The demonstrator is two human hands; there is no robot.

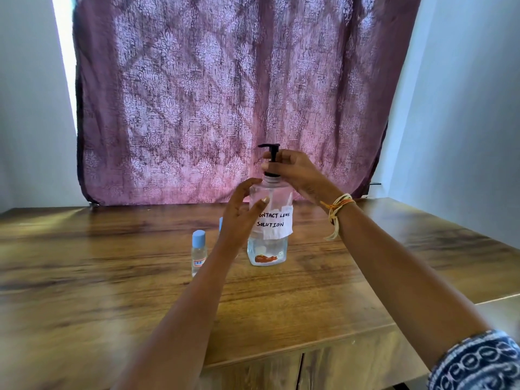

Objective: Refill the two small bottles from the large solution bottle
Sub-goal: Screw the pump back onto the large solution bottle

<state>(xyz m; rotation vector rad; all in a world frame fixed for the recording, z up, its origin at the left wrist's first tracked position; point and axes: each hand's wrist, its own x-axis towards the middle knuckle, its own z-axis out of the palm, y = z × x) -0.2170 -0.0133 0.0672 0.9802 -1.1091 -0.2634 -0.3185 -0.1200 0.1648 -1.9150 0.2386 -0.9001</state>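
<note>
The large clear solution bottle (268,220) stands upright on the wooden table (112,277), with a paper label reading "CONTACT LENS SOLUTION" and a black pump top (270,156). My right hand (292,173) grips the pump's collar; the pump sits lifted slightly off the threaded neck. My left hand (244,215) is open against the bottle's left side, fingers spread. One small clear bottle (198,250) with a light blue cap stands left of the large one. A second small bottle (221,223) is mostly hidden behind my left hand; only its blue cap shows.
A purple patterned curtain (225,94) hangs behind the table's far edge. White walls close both sides. The table's front edge and a cabinet door seam (301,370) lie below my arms. My right wrist wears thread bracelets (336,209).
</note>
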